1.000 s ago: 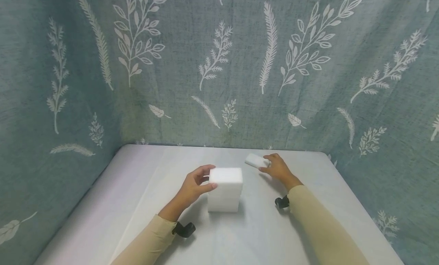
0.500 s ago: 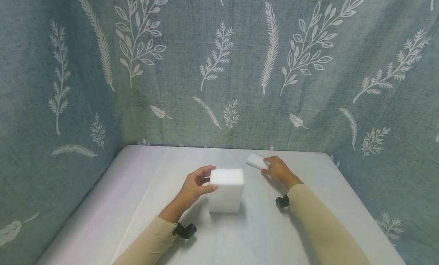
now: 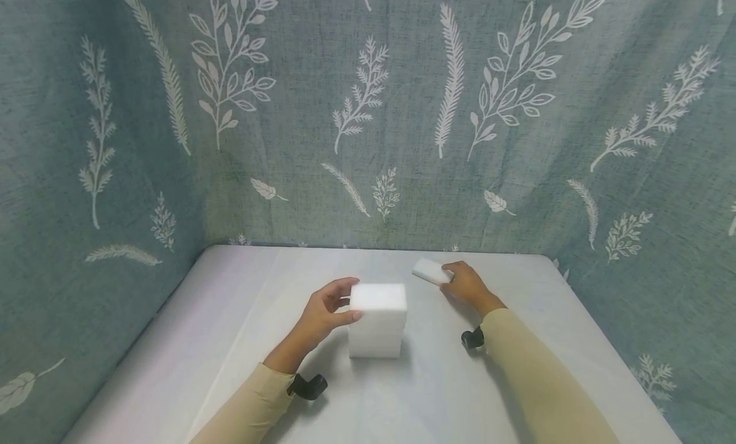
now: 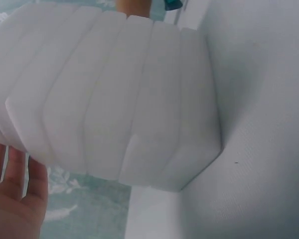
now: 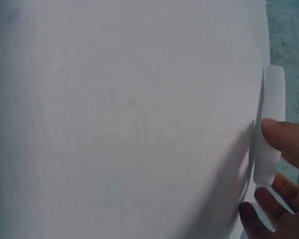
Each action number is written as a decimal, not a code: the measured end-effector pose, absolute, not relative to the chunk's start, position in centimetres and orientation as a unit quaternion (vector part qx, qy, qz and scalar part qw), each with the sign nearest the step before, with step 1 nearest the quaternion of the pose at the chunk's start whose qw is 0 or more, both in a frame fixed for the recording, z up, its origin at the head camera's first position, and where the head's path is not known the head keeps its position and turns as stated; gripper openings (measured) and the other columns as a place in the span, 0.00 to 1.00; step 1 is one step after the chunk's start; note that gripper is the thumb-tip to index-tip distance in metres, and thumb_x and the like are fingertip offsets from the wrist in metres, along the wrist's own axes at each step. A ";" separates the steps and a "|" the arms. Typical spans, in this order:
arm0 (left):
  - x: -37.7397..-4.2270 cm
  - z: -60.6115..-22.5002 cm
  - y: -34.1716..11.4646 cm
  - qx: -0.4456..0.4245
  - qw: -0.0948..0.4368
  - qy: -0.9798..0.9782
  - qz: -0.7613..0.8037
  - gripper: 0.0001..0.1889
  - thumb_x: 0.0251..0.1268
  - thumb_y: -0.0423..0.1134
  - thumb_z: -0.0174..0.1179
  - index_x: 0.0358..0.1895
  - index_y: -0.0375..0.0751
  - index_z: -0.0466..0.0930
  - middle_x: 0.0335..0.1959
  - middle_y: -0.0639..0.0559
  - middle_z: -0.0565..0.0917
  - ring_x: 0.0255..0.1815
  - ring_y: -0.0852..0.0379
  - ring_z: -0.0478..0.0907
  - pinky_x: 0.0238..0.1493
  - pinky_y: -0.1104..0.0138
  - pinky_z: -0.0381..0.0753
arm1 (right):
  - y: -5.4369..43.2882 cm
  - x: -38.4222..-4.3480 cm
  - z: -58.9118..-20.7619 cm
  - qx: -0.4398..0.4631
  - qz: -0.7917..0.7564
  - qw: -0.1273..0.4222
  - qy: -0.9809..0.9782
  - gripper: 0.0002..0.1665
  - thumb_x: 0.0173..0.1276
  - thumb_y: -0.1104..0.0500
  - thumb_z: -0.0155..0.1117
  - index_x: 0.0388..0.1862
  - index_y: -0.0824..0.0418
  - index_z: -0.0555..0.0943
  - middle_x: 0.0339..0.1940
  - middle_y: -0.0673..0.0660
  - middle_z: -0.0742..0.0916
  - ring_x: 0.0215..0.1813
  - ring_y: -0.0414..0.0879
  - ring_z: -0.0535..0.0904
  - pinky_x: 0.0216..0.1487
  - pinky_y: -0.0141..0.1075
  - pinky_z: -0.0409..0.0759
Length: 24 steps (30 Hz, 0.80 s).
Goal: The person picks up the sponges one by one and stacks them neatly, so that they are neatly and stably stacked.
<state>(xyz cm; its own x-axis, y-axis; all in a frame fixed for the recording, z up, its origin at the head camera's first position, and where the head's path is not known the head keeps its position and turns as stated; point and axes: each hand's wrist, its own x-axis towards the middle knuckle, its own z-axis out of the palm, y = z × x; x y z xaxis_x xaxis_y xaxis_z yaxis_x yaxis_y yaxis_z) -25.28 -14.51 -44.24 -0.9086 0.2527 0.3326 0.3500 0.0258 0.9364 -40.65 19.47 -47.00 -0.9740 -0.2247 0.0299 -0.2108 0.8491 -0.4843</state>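
A stack of several white sponges (image 3: 376, 329), flat blocks with rounded edges, stands upright mid-table. In the left wrist view the seams between the stacked sponges (image 4: 109, 99) show, slightly uneven. My left hand (image 3: 322, 310) holds the upper stack from its left side, thumb at the front corner and fingers at the back. In the left wrist view, fingers (image 4: 12, 174) touch the upper sponges. Farther back and right, a single white sponge (image 3: 430, 271) lies flat and slanted. My right hand (image 3: 467, 283) pinches its near right end; the right wrist view shows the thumb (image 5: 279, 132) against the sponge's side.
The white table (image 3: 259, 303) has a back edge close behind the single sponge. A green-grey leaf-patterned curtain (image 3: 310, 112) hangs behind and along both sides. A black wrist camera (image 3: 308, 387) sits under the left wrist, and another black camera (image 3: 473, 338) under the right.
My right thumb and fingers have come closer together around the end of the single sponge. The left hand and the stack stay in place.
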 end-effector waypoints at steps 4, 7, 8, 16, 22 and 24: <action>-25.3 -44.2 -14.5 -0.201 0.033 -0.714 -0.670 0.32 0.54 0.31 0.72 0.65 0.41 0.72 0.57 0.41 0.78 0.59 0.38 0.73 0.61 0.51 0.72 | 19.8 -40.7 -47.0 -0.111 -0.265 0.009 0.958 0.33 0.63 0.56 0.69 0.65 0.67 0.73 0.61 0.67 0.76 0.61 0.63 0.72 0.64 0.56 0.67; -25.3 -44.1 -14.5 -0.204 0.033 -0.709 -0.675 0.34 0.54 0.32 0.72 0.66 0.42 0.71 0.57 0.40 0.78 0.60 0.40 0.72 0.63 0.48 0.69 | 20.2 -40.6 -46.6 -0.122 -0.276 0.007 0.953 0.33 0.63 0.55 0.69 0.64 0.67 0.74 0.59 0.68 0.78 0.58 0.62 0.74 0.60 0.55 0.71; -25.3 -44.1 -14.5 -0.206 0.034 -0.708 -0.674 0.34 0.53 0.32 0.72 0.66 0.42 0.71 0.57 0.41 0.78 0.60 0.41 0.73 0.63 0.48 0.69 | 20.3 -40.5 -46.5 -0.128 -0.277 0.007 0.952 0.33 0.63 0.54 0.69 0.64 0.67 0.74 0.58 0.68 0.78 0.57 0.62 0.75 0.59 0.55 0.72; -25.5 -44.0 -14.6 -0.213 0.036 -0.707 -0.674 0.35 0.52 0.33 0.73 0.66 0.43 0.71 0.58 0.42 0.78 0.60 0.42 0.73 0.63 0.49 0.69 | 20.4 -40.1 -45.0 -0.157 -0.299 0.012 0.941 0.35 0.63 0.51 0.70 0.65 0.65 0.74 0.61 0.66 0.77 0.59 0.62 0.73 0.57 0.55 0.73; -25.4 -44.3 -14.5 -0.221 0.028 -0.696 -0.683 0.36 0.51 0.34 0.74 0.67 0.41 0.70 0.59 0.41 0.77 0.60 0.43 0.73 0.62 0.51 0.70 | 20.8 -39.5 -44.0 -0.190 -0.277 0.015 0.942 0.35 0.62 0.48 0.71 0.65 0.63 0.75 0.60 0.64 0.78 0.58 0.60 0.74 0.55 0.54 0.74; -25.4 -44.3 -14.5 -0.225 0.031 -0.692 -0.685 0.36 0.51 0.34 0.73 0.66 0.40 0.70 0.59 0.41 0.77 0.60 0.42 0.72 0.62 0.53 0.70 | 20.9 -39.3 -43.7 -0.201 -0.271 0.015 0.941 0.35 0.62 0.47 0.71 0.65 0.61 0.75 0.60 0.63 0.78 0.56 0.58 0.74 0.54 0.53 0.74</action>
<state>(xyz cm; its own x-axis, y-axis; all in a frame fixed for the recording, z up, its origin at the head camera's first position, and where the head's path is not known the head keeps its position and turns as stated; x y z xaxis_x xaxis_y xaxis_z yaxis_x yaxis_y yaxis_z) -25.41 -14.52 -44.31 -0.8965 0.2697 0.3515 0.3545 -0.0392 0.9342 -39.32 20.93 -43.69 -0.9189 -0.3861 0.0808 -0.3701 0.7729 -0.5155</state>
